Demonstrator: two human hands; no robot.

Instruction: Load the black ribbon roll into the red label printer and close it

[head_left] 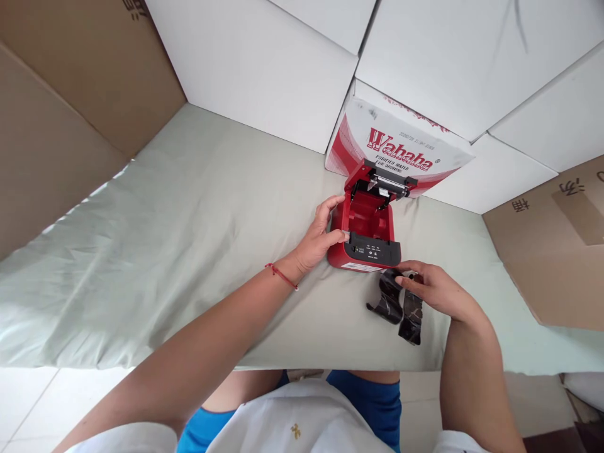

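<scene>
A small red and black label printer (pixel 361 217) stands on the cloth with its lid tipped up at the back, so its red inner bay shows with no roll in it. My left hand (pixel 321 236) grips the printer's left side, thumb on the front edge by the black panel and fingers along the wall. Just in front of the printer, my right hand (pixel 434 286) pinches a curled, glossy black strip (pixel 391 299) between thumb and fingers. The strip hangs in loops over the cloth; its exact kind is unclear.
A pale green cloth (pixel 189 251) covers the table. Behind the printer stands a red and white Wahaha water carton (pixel 396 141) against stacked white boxes (pixel 264 75). Brown cartons stand at the left (pixel 75 119) and right (pixel 557 245). The table's front edge lies close to my body.
</scene>
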